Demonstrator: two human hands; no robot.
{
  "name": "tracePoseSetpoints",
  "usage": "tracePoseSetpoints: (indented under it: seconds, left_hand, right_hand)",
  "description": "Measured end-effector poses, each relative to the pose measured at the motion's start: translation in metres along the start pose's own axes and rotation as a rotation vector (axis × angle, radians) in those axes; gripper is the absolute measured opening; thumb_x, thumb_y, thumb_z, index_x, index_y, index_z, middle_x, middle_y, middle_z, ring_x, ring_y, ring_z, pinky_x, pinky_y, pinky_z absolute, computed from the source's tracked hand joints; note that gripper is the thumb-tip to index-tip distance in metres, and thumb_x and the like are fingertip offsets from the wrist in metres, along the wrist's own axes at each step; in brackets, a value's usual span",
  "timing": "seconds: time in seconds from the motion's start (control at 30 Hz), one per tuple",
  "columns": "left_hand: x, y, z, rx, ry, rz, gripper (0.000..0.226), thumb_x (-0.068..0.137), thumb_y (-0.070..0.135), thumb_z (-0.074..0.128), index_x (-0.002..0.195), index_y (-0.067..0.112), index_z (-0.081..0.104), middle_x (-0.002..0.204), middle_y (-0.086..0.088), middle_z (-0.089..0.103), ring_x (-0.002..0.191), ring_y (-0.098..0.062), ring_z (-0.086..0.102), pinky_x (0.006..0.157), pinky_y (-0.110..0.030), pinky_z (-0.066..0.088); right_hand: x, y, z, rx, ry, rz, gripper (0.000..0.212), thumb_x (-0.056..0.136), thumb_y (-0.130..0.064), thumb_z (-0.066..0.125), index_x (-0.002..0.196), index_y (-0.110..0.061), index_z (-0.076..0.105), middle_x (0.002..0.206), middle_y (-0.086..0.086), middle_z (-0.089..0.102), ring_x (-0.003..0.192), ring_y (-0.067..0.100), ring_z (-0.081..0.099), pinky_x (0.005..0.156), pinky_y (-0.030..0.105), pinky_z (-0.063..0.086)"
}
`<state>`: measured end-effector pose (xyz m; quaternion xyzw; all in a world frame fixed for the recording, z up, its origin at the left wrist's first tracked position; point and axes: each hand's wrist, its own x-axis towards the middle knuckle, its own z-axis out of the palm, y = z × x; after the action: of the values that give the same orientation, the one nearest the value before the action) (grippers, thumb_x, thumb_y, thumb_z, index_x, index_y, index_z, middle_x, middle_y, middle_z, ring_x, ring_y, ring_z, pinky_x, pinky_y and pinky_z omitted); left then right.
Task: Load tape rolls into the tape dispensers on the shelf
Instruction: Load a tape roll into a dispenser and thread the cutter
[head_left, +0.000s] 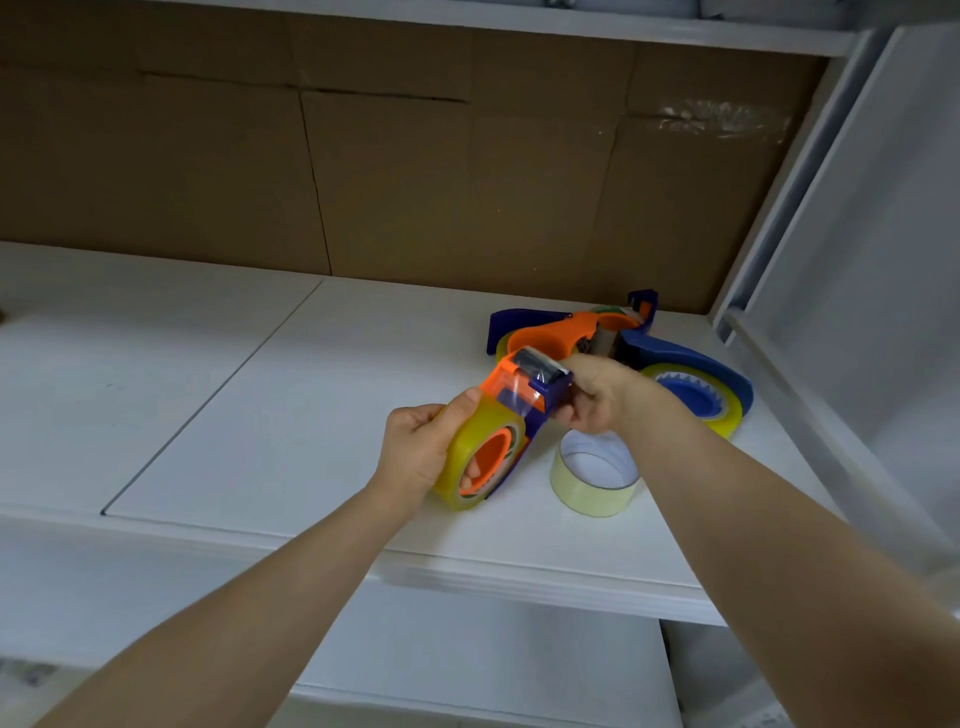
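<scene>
Status at this stage:

1. My left hand (415, 447) wraps around the yellow tape roll (462, 447), which already sits on the orange hub of the dispenser (511, 376). Roll and dispenser are both lifted clear of the shelf (260, 415).
2. My right hand (592, 395) has its fingers curled tight on the blue front end of that dispenser. A clear tape strip (519, 400) runs from the roll up to the front end. Whether my fingertips also pinch the end of the strip cannot be determined.
3. Judgement: this unit is loaded; threading of the strip to the cutter is the step in hand.

Remaining items on the shelf:

- A blue dispenser (691, 358) lies flat at the right with a second roll (724, 415) mounted in it; I take it as done.
- An orange dispenser (550, 332) lies behind my right hand. Its load state is partly hidden and cannot be confirmed.
- A loose roll (592, 499) of pale tape lies flat just below my right hand, not yet fitted to anything. At least this one appears left to load.
</scene>
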<state>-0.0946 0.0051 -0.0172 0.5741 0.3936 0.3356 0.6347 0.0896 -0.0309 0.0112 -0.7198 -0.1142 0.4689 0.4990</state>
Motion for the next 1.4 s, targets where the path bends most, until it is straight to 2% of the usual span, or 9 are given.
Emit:
tracePoseSetpoints:
  seconds: [0.33,0.43,0.53,0.63,0.8,1.07,1.17,1.23,1.4]
  left_hand:
    - [0.005,0.026,-0.001,-0.184,0.057,0.04,0.037,0.083,0.034,0.065,0.058,0.007,0.065,0.042,-0.008,0.06,0.03,-0.017,0.053,0.039,-0.02,0.048]
    - [0.006,0.033,-0.002,-0.172,0.043,0.066,0.034,0.084,0.035,0.064,0.064,0.008,0.067,0.045,-0.005,0.063,0.033,-0.014,0.055,0.043,-0.02,0.05]
    - [0.003,0.034,-0.001,-0.142,0.024,0.072,0.035,0.085,0.035,0.062,0.064,0.008,0.066,0.042,-0.003,0.062,0.033,-0.013,0.055,0.042,-0.018,0.05]
    - [0.001,0.035,0.003,-0.119,0.025,0.073,0.036,0.086,0.035,0.062,0.063,0.006,0.066,0.041,-0.003,0.061,0.032,-0.013,0.055,0.042,-0.018,0.05]
    - [0.0,0.038,0.011,-0.125,0.046,0.081,0.039,0.085,0.035,0.064,0.059,0.006,0.064,0.038,-0.004,0.058,0.03,-0.014,0.053,0.041,-0.018,0.049]
    - [0.005,0.037,0.017,-0.108,0.07,0.085,0.039,0.082,0.039,0.066,0.063,0.005,0.064,0.039,-0.002,0.059,0.032,-0.012,0.055,0.043,-0.019,0.049]
    - [0.008,0.039,0.026,-0.179,0.098,0.051,0.036,0.081,0.04,0.067,0.065,0.007,0.063,0.045,-0.004,0.061,0.038,-0.014,0.057,0.048,-0.022,0.051]
    - [0.012,0.045,0.033,-0.288,0.148,-0.006,0.034,0.079,0.041,0.068,0.078,0.008,0.062,0.058,-0.007,0.062,0.048,-0.017,0.058,0.058,-0.025,0.052]
    - [0.014,0.057,0.066,-0.426,-0.064,-0.07,0.04,0.086,0.045,0.057,0.088,0.007,0.066,0.053,-0.008,0.062,0.051,-0.02,0.059,0.061,-0.03,0.056]
  right_hand:
    - [-0.006,-0.008,0.019,0.374,-0.182,-0.009,0.037,0.095,-0.008,0.037,0.059,-0.015,0.042,0.032,-0.005,0.042,0.021,0.003,0.029,0.024,0.011,0.014]
    - [-0.007,-0.014,0.017,-0.016,0.01,-0.226,0.032,0.091,0.0,0.036,0.064,-0.016,0.044,0.05,0.001,0.051,0.038,0.009,0.04,0.034,0.016,0.031]
    - [-0.015,-0.032,0.006,0.107,0.147,-0.436,0.016,0.093,-0.011,0.048,0.083,-0.011,0.06,0.086,0.008,0.062,0.068,0.018,0.058,0.067,0.031,0.052]
    - [-0.025,-0.039,0.006,0.062,-0.017,-0.459,0.033,0.09,-0.035,0.057,0.105,-0.007,0.065,0.091,0.008,0.068,0.079,0.022,0.065,0.07,0.033,0.054]
    - [-0.032,-0.035,0.021,0.114,0.085,-0.456,0.009,0.089,-0.022,0.06,0.088,-0.013,0.059,0.084,0.009,0.064,0.079,0.026,0.062,0.077,0.041,0.053]
    - [-0.041,-0.026,0.012,0.381,-0.079,-0.383,0.014,0.093,-0.021,0.056,0.096,-0.007,0.059,0.094,0.012,0.066,0.081,0.023,0.064,0.052,0.03,0.056]
    - [-0.043,-0.02,-0.002,0.464,-0.163,-0.351,0.041,0.091,-0.042,0.054,0.109,-0.007,0.061,0.109,0.014,0.068,0.098,0.026,0.066,0.075,0.036,0.058]
    - [-0.048,-0.01,-0.011,0.319,-0.205,-0.349,0.055,0.086,-0.052,0.054,0.119,-0.009,0.059,0.117,0.014,0.066,0.107,0.029,0.064,0.09,0.041,0.053]
    - [-0.057,0.005,-0.026,-0.084,-0.086,-0.527,0.051,0.074,-0.017,0.075,0.119,-0.015,0.054,0.113,0.01,0.068,0.105,0.027,0.065,0.093,0.048,0.052]
